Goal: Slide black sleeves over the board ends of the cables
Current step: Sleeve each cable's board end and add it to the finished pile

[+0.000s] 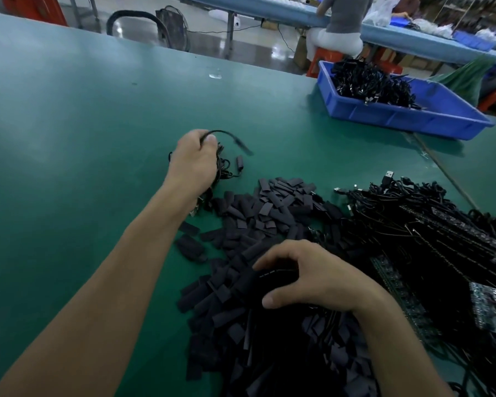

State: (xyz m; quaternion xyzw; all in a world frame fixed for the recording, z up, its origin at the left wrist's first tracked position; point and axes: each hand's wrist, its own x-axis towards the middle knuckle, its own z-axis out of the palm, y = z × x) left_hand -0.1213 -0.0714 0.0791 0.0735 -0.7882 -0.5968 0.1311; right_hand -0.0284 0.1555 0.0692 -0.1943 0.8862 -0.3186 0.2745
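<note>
Our left hand (194,161) was clamped round a bundle (223,169) of cables, raised just past the far left edge of the sleeves (269,207), the loose black pile we take as our mark. One cable (226,132) arched out of the fist with its blurred end hanging free, and we judged it was held that way to offer the end to a sleeve. Our right hand (312,277) lay on the near part of the pile, fingers curled down among the sleeves and thumb tucked low; we could not tell whether it had pinched one or was only feeling for one. The two hands were well apart. The pile was spread on the green bench (69,124) within reach of both hands, which we took to be the point of it. Touching the pile on its right lay the heap (413,224) of cables with their boards, a USB plug (387,176) poking out at its far side. Well beyond the pile to the right stood a blue bin (398,113) with more cables. Nothing solid barred the way, though we judged the overlapping sleeves and the tangle would make singling out one piece fiddly.
</note>
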